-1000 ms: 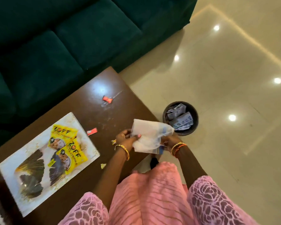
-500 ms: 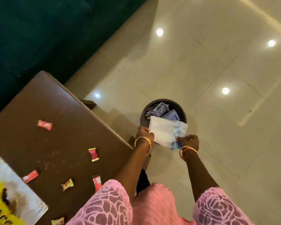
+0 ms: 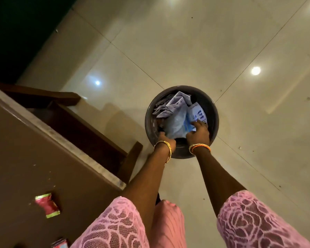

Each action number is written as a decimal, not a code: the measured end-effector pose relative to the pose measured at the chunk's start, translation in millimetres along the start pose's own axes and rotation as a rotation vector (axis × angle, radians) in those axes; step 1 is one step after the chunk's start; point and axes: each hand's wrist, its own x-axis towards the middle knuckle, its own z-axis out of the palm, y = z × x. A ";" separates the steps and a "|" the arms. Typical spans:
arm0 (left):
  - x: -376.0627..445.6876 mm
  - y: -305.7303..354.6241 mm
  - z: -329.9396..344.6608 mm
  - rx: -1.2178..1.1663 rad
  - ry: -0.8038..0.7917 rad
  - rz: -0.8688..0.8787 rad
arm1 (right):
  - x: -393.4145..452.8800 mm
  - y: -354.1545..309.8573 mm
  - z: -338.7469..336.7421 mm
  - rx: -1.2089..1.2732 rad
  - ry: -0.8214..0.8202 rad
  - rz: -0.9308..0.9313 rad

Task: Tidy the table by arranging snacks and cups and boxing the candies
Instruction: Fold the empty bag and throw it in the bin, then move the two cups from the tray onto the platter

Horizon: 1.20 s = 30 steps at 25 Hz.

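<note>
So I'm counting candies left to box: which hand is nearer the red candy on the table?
Left. The left hand is in the bin, on the red candy's side; the right hand is farther over.
</note>
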 end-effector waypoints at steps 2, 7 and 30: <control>-12.8 -1.8 -8.3 0.093 0.027 0.050 | -9.7 -1.7 -2.8 -0.058 0.040 -0.022; -75.6 -5.8 -30.5 0.536 0.083 0.351 | -63.0 -33.3 -28.4 -0.136 0.095 -0.160; -398.0 -438.4 -267.1 0.641 0.703 0.393 | -608.0 -97.7 42.1 -0.467 0.045 -0.887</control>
